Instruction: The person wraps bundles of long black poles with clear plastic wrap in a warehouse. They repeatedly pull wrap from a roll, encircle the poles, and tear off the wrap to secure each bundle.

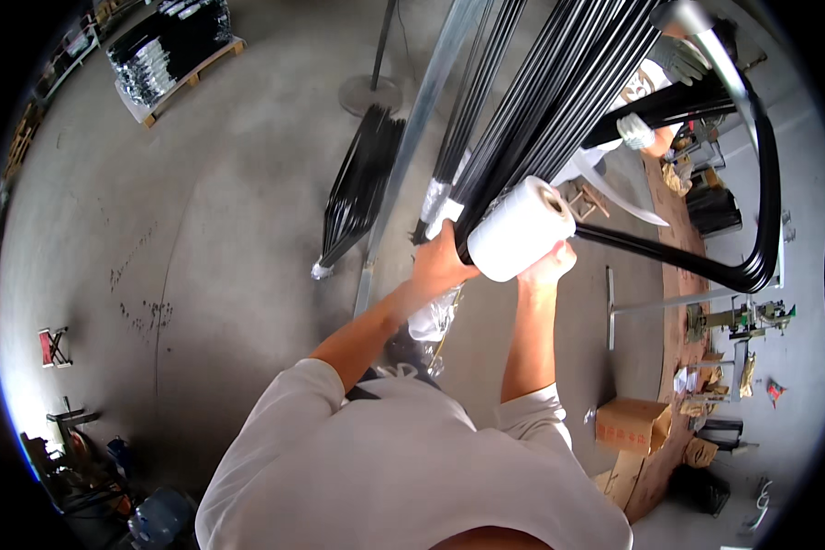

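Note:
A long bundle of thin black rods (545, 92) slants down from the upper right toward me. At its near end my left hand (442, 261) is closed around the bundle, thumb uppermost, its other fingers mostly hidden. My right hand (548, 266) grips the lower end of a white roll of plastic film (513, 234), which lies tilted against the rods' near end. The roll's hollow core shows at its upper right. Clear film (435, 316) hangs crumpled beneath my hands. Left of the big bundle, a narrower set of rods (467, 119) has its end wrapped in film.
A metal bar (417, 128) runs along the bundle's left. Beyond it, another black bundle (362, 183) leans near a round stand base (371, 94). At right are bent black tubes (697, 261), a co-worker's gloved hand (634, 131) and a cardboard box (631, 424). A loaded pallet (192, 78) stands far left.

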A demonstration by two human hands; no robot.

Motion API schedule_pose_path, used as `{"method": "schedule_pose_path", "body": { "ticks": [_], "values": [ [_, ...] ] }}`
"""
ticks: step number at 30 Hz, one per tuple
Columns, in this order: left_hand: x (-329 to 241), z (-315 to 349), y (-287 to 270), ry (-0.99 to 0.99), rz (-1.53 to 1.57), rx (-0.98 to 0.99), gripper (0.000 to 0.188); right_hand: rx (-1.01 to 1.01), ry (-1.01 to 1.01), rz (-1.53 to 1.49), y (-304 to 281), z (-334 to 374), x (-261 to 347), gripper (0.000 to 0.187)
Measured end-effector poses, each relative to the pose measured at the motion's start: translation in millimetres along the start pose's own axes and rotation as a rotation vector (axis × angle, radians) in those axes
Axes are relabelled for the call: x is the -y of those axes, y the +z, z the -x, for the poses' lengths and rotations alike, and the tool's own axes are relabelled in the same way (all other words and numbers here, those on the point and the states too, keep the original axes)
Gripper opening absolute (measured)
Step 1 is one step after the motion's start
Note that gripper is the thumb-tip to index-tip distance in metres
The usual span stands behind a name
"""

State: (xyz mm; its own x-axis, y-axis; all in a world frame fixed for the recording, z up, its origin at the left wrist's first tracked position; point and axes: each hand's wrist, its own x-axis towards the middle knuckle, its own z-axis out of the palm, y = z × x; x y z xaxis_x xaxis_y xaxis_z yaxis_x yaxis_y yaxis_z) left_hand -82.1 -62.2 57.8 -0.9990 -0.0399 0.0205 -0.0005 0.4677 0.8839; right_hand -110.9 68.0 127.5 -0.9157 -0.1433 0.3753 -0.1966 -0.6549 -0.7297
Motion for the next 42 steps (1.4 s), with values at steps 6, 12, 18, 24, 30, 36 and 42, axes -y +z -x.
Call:
{"method": "schedule_pose_path", "body": {
  "ticks": [6, 12, 18, 24, 30, 36, 42],
  "values": [
    [37.9, 28.7, -2.7, 0.276, 0.295, 0.028, 0.065, -0.051, 0.102, -0.141, -21.7, 51.0, -7.0, 0.086],
    [68.1, 40.8, 13.0, 0.246, 0.783, 0.297, 0.06, -0.358, 0.17, -0.461, -22.3, 114.4, -33.8, 0.09],
    [81.4, 25.0, 18.5, 0.31, 0.654, 0.304, 0.072, -0.387, 0.293, -0.669, -29.4, 141.9, -43.3, 0.083],
    [61.1, 41.0, -0.2, 0.369, 0.485, 0.225, 0.072, -0.444, 0.454, -0.544, -6.9, 142.9, -46.5, 0.077],
    [22.8, 83.4, -53.5, 0.949, -0.018, 0.278, 0.039, -0.509, 0.453, -0.701, 17.6, 154.0, -43.0, 0.055],
    [39.6, 97.5, -57.4, 1.004, 0.367, 0.341, 0.015, -0.362, 0.851, -0.622, 32.6, 190.3, -58.0, 0.041],
    [37.7, 112.7, -44.0, 0.104, 0.987, 0.204, 0.009, -0.789, 0.423, 0.053, 69.1, 196.5, -77.9, 0.042]
  ]
}}
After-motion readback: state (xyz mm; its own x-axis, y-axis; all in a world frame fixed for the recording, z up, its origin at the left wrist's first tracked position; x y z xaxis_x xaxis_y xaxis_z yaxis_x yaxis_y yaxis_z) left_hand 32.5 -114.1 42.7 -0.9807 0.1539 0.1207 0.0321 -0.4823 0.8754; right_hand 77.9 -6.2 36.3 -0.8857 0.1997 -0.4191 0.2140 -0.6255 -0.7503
